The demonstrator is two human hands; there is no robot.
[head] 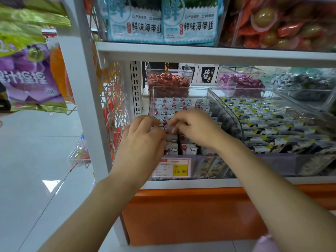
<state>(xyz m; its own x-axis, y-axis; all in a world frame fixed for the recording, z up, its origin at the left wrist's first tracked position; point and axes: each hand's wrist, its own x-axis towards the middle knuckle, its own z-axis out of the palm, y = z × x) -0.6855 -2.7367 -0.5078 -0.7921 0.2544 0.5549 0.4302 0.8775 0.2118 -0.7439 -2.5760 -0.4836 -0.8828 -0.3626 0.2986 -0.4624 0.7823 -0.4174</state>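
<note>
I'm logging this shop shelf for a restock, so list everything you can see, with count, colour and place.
white packets: many, white with red print, front left bin, middle shelf
clear bin: one, see-through, holds those packets
price tag: one, red, white and yellow, on that bin's front
black-and-yellow packets: many, front right bin
red sweets: many, red, clear box behind left
purple sweets: many, purple, box behind centre
dark sweets: many, dark blue, back right
seaweed bags: two, teal and white, upper shelf
vacuum packs: many, red and olive, upper shelf right
hanging bags: a few, purple and green, far left
left hand: one, bare, fingers curled on the white packets
right hand: one, bare, pinching the white packets
</note>
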